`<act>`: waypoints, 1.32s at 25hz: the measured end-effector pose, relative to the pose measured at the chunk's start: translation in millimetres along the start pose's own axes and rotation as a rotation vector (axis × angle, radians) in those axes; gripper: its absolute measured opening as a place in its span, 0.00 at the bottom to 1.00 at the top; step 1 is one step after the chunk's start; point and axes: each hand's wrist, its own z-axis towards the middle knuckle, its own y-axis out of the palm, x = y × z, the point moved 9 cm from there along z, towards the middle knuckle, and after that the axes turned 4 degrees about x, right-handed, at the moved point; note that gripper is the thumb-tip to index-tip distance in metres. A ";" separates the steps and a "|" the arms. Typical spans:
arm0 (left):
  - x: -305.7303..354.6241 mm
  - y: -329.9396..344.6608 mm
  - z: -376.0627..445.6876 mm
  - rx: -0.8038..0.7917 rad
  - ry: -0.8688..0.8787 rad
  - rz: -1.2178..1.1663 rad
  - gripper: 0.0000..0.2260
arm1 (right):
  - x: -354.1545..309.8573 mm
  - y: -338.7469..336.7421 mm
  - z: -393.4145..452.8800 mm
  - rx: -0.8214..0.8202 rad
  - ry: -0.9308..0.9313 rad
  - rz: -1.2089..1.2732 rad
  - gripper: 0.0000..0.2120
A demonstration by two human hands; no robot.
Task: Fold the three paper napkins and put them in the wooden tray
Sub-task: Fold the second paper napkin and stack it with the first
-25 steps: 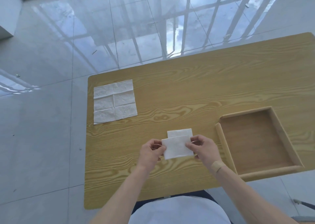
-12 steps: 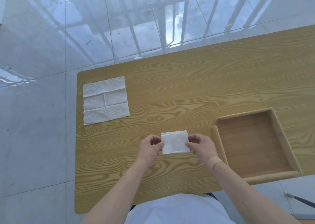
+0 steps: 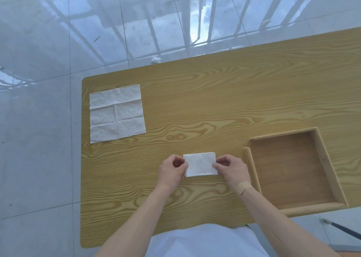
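I see two bare forearms, no sleeves showing. Left hand [image 3: 172,171] has no rings, no watch. Right hand [image 3: 232,170] the same, but a tan plaster [image 3: 243,187] crosses its wrist, at about 5 o'clock from the knuckles. White top [image 3: 205,241] fills the frame's 6 o'clock edge, plain, unmarked.

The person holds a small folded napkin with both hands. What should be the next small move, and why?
Probably carry the folded napkin right and lay it in the wooden tray. It already looks folded small, pinched by the left hand and right hand, and the tray beside them holds nothing.
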 end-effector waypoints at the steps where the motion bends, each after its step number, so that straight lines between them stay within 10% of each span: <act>1: 0.3 0.1 1.0 0.005 0.003 0.006 0.03 | 0.0 0.6 0.4 0.001 0.001 -0.009 0.04; 33: 3.3 -8.5 4.7 0.136 0.070 0.158 0.07 | 0.3 3.7 0.5 0.087 0.020 -0.066 0.06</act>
